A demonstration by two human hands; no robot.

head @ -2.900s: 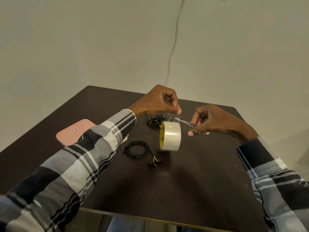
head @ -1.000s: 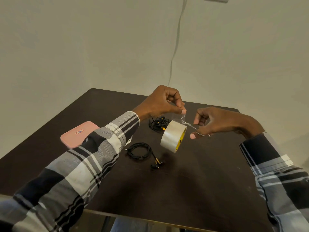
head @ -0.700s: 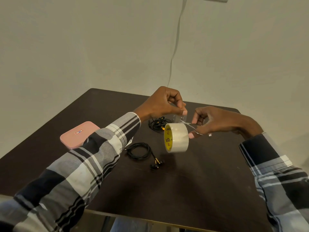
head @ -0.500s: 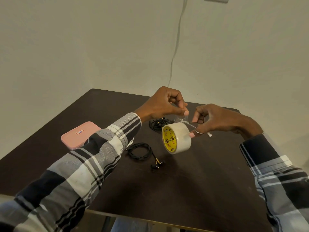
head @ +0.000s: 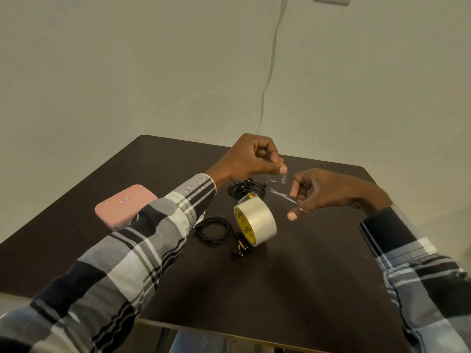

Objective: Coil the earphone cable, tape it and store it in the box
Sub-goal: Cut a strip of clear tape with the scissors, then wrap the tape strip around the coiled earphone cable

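My left hand [head: 251,159] is raised over the table and pinches a small clear tape piece [head: 283,178] between thumb and finger. My right hand [head: 323,192] grips small metal scissors [head: 282,196], blades pointing left toward the tape piece. The clear tape roll [head: 255,222], with its yellow core, sits tilted low by the table, free of both hands. A coiled black earphone cable [head: 214,229] lies left of the roll, its earbuds [head: 239,250] in front. The closed pink box [head: 124,204] rests at the left.
A second, tangled black earphone [head: 245,187] lies behind the roll, under my left hand. The dark table [head: 280,289] ends at a front edge close to me. A white cord [head: 270,72] hangs down the wall behind.
The tape roll hung from the strip between my hands, swinging and turning; now it has come away and dropped toward the table. A short piece stays in my left fingers.
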